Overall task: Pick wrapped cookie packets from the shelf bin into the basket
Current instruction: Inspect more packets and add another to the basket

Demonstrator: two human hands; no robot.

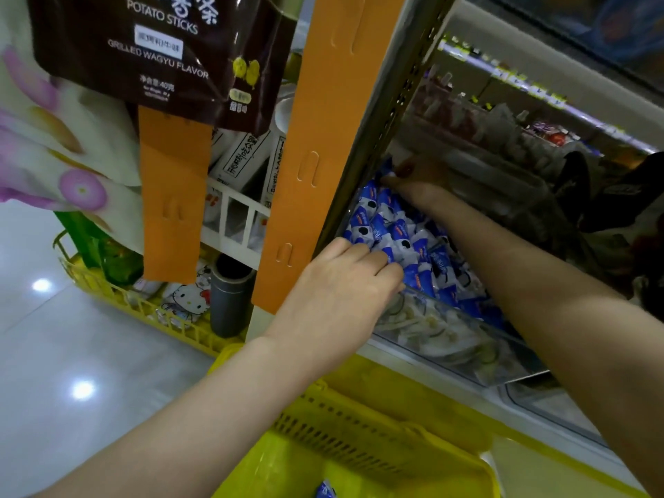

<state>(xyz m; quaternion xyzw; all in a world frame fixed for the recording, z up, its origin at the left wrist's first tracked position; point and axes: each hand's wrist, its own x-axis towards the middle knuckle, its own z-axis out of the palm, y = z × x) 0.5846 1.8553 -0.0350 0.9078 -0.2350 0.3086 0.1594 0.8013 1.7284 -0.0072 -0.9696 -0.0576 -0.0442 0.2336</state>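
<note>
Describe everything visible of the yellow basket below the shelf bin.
The yellow slotted plastic basket sits at the bottom of the view, below the clear plastic shelf bin, open top up. Moulded walls carry rows of narrow slots under a thick solid rim. One blue-and-white wrapped cookie packet lies inside, cut by the frame edge. The left hand and right hand are up in the bin, not touching it.

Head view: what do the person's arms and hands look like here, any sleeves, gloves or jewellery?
Both forearms are bare to the frame edge; no sleeve shows. The left hand and right hand wear no gloves, and no ring, watch or bracelet is visible. The right hand is in shadow, so small details there are unclear.
</note>
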